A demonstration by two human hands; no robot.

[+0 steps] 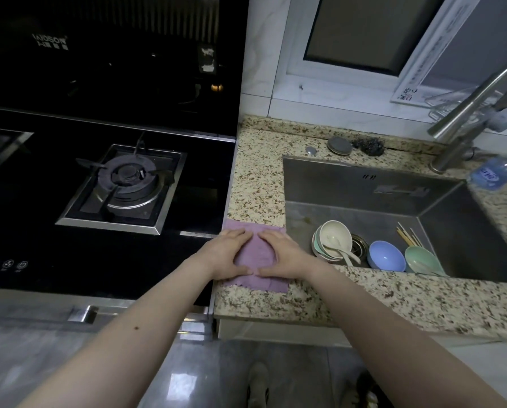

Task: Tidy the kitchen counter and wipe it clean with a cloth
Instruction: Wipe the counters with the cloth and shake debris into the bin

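At the bottom of the frame lie a glossy grey floor (187, 378) and the person's shoes (258, 387). Two bare forearms reach up from the lower corners toward the middle of the frame.

Both hands lie flat on a purple cloth (255, 257) spread on the speckled granite surface (393, 298), on the narrow strip between the stove and the sink. The left hand (227, 254) presses on the cloth's left side, its fingers straight and close together, pointing up and to the right. The right hand (284, 254) presses on the cloth's right side in mirror image, fingers straight. The thumbs meet at the near edge of the cloth and the forefingers nearly meet at the far side, leaving a patch of cloth showing between the palms. Neither grip pinches or curls round anything.

Right of the hands, the steel sink (349, 187) holds a stack of cream bowls with a spoon (333, 242), a blue bowl (386, 256), a green bowl (423, 260) and chopsticks (408, 235) leaning in its right part.

Left of the hands, the black glass stove (40, 225) carries a gas burner (127, 179).

Farther up, behind the sink, a round grey lid (339, 145) and a dark scourer (370, 145) rest on the surface. At the right edge stand a steel tap (464, 125) and a plastic water bottle (496, 170). A window (373, 30) fills the upper right.
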